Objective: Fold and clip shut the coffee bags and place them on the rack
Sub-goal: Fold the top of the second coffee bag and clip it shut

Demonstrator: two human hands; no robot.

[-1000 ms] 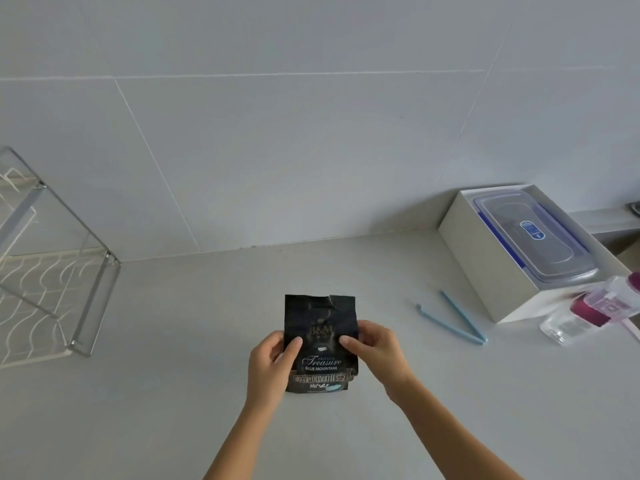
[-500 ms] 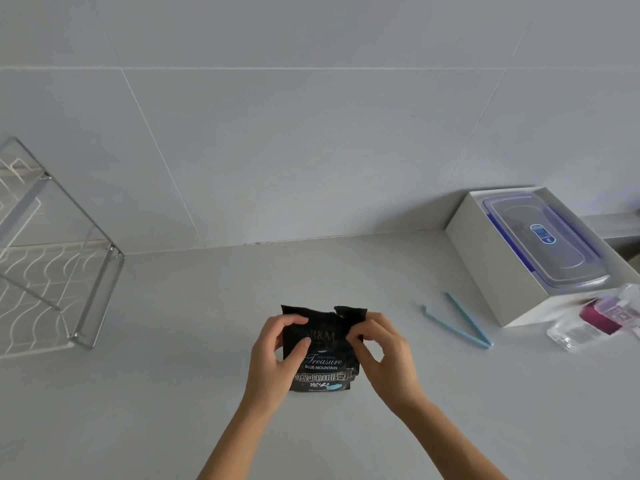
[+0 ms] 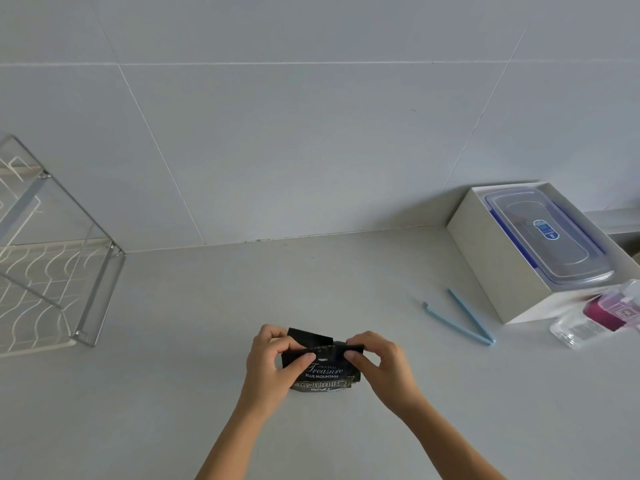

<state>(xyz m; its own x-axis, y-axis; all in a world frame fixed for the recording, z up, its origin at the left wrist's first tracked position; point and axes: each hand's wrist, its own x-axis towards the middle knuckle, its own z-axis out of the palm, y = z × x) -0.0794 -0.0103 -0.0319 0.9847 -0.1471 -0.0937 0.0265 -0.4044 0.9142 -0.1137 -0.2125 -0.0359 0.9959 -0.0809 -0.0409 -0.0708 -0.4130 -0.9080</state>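
Your left hand (image 3: 273, 365) pinched the left end of the bag's top, thumb in front, fingers curled behind. Your right hand (image 3: 379, 363) did the same on the right end, thumb and forefinger closed on the fold. Both hands gripped the bag (image 3: 322, 370), no slack in either. The bag stood on the counter (image 3: 207, 341), right in front of you, its top strip bent forward over the printed face. The left corner of that strip stuck up higher than the right, so the fold looked uneven.

That bag looked small and light, soft foil-like film that creases readily but springs back if you let go. It probably holds little weight, so it could tip if you pressed from one side only. The best hold seemed to be where you had it: at the two ends of the fold line, squeezing flat. The film looked slick, so firm pinches mattered.

Out to your right, the clip (image 3: 459, 318) lay open on the counter, well apart from the bag. Beyond it sat a white box (image 3: 485, 258) with a lidded container (image 3: 543, 237) inside, and a clear bottle (image 3: 602, 313) on its side. Far left stood the rack (image 3: 86, 289), empty as far as it showed.
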